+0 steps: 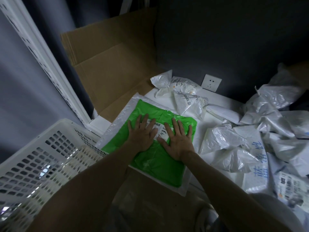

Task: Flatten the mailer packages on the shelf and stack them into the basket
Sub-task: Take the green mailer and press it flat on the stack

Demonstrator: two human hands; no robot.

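Grip: nothing is grasped; left hand (142,136) and right hand (177,141) lie flat with fingers spread, palms pressing on the green mailer (158,164)
Reason for flat palms: I judge that the wide contact pushes out air and folds
Place of the mailer: on the shelf (157,97), on top of a white bubble mailer (120,113), which gives an even base
Stacking place: basket (33,158) stands just beside, at the left, near for the transfer
Waiting work: pile of white mailers (250,131) at the right, crumpled

I see big brown cardboard (108,64) leaning flat against the dark wall (234,39) at the back. A white plug socket (211,83) sits low on that wall. A white post (73,101) with little holes stands on the left.
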